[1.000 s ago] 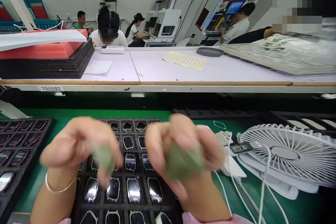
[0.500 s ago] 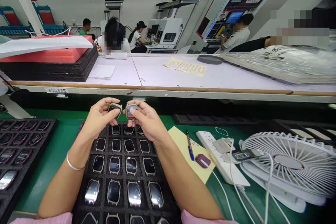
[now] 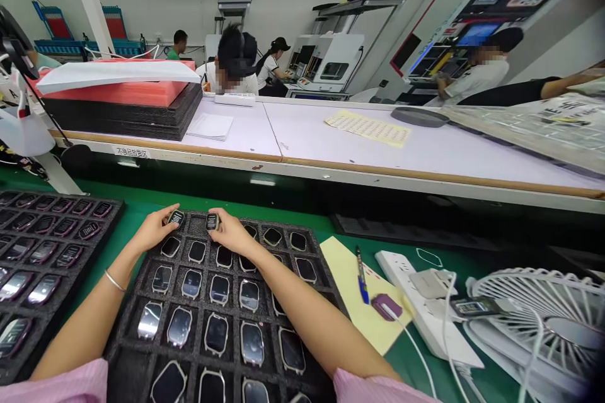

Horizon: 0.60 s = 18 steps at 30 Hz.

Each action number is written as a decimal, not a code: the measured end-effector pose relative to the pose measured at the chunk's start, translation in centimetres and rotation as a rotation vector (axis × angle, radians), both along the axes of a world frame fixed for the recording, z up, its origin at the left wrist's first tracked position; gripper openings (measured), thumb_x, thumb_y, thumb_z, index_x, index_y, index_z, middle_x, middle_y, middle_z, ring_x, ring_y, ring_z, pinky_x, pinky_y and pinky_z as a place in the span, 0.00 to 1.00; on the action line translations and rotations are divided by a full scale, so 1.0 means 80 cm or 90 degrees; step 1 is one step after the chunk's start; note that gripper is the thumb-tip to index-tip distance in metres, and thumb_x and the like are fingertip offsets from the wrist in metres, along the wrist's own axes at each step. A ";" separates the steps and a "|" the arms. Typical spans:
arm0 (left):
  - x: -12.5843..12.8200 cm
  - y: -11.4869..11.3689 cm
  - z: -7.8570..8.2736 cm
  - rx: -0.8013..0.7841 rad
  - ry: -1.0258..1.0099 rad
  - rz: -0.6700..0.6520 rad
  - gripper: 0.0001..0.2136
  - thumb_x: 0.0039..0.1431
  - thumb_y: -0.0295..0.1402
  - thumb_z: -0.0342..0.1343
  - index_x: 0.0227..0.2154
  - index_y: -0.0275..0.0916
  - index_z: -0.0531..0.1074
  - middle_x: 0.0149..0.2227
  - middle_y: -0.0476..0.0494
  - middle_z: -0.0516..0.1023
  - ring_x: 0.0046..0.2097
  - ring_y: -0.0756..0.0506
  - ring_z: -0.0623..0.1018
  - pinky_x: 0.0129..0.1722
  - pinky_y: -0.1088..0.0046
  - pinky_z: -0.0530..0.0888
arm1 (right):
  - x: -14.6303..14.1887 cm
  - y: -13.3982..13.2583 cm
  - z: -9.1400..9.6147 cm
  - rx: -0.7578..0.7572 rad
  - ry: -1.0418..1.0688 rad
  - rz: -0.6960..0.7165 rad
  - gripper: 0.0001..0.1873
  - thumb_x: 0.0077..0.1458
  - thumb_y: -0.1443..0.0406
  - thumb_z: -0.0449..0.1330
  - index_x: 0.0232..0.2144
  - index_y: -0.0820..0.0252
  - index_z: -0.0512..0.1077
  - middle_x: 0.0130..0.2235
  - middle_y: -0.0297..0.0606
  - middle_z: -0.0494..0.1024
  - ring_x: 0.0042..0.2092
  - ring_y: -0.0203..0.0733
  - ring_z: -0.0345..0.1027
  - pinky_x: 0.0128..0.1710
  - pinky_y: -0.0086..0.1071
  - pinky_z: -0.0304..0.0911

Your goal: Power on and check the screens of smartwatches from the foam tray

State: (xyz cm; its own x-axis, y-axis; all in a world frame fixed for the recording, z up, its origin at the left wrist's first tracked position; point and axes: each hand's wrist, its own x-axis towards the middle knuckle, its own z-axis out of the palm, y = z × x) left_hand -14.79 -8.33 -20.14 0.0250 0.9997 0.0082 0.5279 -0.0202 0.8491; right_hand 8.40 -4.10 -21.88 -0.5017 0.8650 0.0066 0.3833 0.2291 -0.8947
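Observation:
A black foam tray [image 3: 120, 335] lies in front of me, its pockets filled with several watch bodies. My left hand [image 3: 154, 228] reaches to the tray's far left corner and holds a watch body [image 3: 176, 218] at a pocket there. My right hand [image 3: 230, 233] is beside it and holds a second watch body [image 3: 212, 221] over the far row. Both arms stretch across the tray. A thin bracelet [image 3: 115, 280] circles my left wrist.
A second tray of watches [image 3: 42, 245] lies at left. To the right are a yellow sheet [image 3: 350, 283] with a blue pen [image 3: 361, 267], a white power strip [image 3: 428, 308] and a white fan [image 3: 543, 321]. Behind runs a white bench [image 3: 368, 145] with stacked foam [image 3: 123, 101]; people work beyond.
My hands came down from close to my face, carrying the two watch bodies outward and down to the tray's far row. The view shifted right.

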 end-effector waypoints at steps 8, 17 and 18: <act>0.008 0.010 -0.019 0.012 0.212 -0.004 0.30 0.57 0.36 0.55 0.63 0.32 0.65 0.36 0.40 0.79 0.39 0.40 0.76 0.43 0.64 0.73 | -0.036 0.004 -0.002 0.163 -0.195 0.033 0.30 0.51 0.65 0.67 0.57 0.60 0.69 0.53 0.49 0.64 0.57 0.56 0.62 0.59 0.49 0.58; -0.002 0.004 -0.023 -0.021 0.466 0.084 0.27 0.62 0.42 0.53 0.63 0.39 0.66 0.59 0.28 0.65 0.56 0.27 0.66 0.53 0.51 0.65 | 0.064 0.006 0.030 0.198 -0.281 -0.027 0.31 0.60 0.60 0.60 0.62 0.66 0.64 0.60 0.55 0.57 0.55 0.56 0.68 0.59 0.48 0.61; -0.002 0.004 -0.022 -0.025 0.479 0.087 0.28 0.62 0.43 0.53 0.63 0.40 0.66 0.59 0.28 0.65 0.56 0.28 0.66 0.52 0.53 0.65 | 0.079 0.007 0.033 0.196 -0.286 -0.039 0.30 0.61 0.60 0.60 0.62 0.66 0.64 0.59 0.55 0.58 0.53 0.54 0.70 0.58 0.47 0.63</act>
State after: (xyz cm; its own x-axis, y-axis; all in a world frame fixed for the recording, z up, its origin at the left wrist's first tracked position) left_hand -14.98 -8.02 -21.91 -0.1144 0.9934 0.0026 0.9597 0.1098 0.2587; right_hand 14.74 -3.56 -19.24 -0.4622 0.8847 0.0605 0.7336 0.4198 -0.5345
